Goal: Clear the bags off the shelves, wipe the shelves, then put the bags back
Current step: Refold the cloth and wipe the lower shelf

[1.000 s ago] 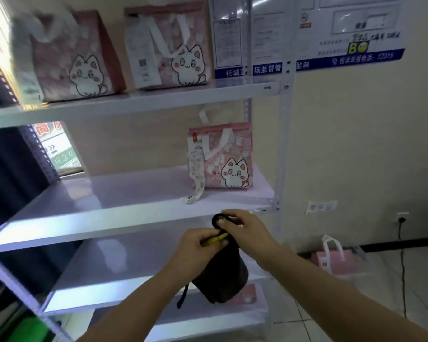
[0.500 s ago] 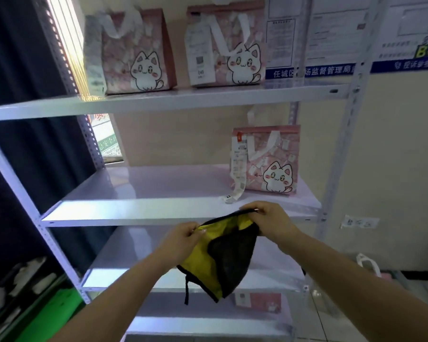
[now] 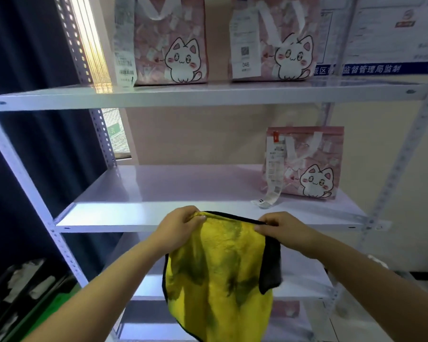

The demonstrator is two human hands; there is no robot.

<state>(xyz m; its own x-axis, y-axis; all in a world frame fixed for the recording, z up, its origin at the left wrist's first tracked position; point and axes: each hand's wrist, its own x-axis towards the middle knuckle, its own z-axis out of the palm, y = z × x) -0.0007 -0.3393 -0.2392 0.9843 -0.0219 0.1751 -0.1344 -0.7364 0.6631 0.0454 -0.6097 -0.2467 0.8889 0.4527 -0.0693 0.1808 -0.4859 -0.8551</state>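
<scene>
A yellow cloth (image 3: 220, 275) with a black edge and dark stains hangs spread in front of the middle shelf (image 3: 158, 191). My left hand (image 3: 176, 228) pinches its top left corner and my right hand (image 3: 284, 230) pinches the top right. One pink cat bag (image 3: 309, 164) with a long paper receipt stands at the right end of the middle shelf. Two more pink cat bags (image 3: 168, 38) (image 3: 277, 40) stand side by side on the upper shelf (image 3: 208, 93).
The white metal rack has perforated uprights (image 3: 405, 154) at its right and left. Lower shelves (image 3: 304, 280) lie behind the cloth. A dark curtain (image 3: 35, 134) hangs to the left, with a dark tray of white items (image 3: 18, 290) on the floor. Notices (image 3: 380, 33) cover the wall.
The cloth went from a dark bundle to spread open, yellow side facing me, as my hands pulled apart along its top edge. The view swung left and closer to the rack.
</scene>
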